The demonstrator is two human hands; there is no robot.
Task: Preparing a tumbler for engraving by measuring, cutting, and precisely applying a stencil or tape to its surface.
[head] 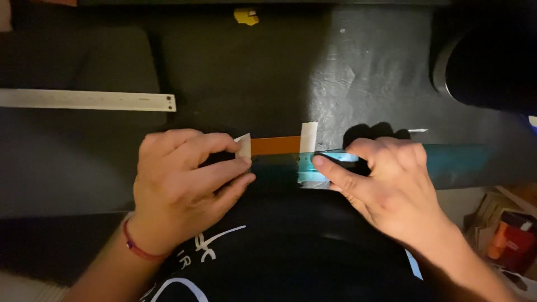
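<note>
The left hand (182, 187) pinches the white-taped end of a thin orange strip (275, 145) (light, floppy, best gripped at its ends) on the dark table (251, 67), while the right hand (391, 184) presses its fingers flat on a translucent teal ruler (458, 162).

head-worn camera, looking steeply down, close over dark table (84, 168)

orange strip (275, 145) with white tape ends; teal ruler (447, 162); silver-grey steel ruler (86, 100); black worktop (235, 72); small yellow object (246, 15); red wrist cord (137, 246).
</note>
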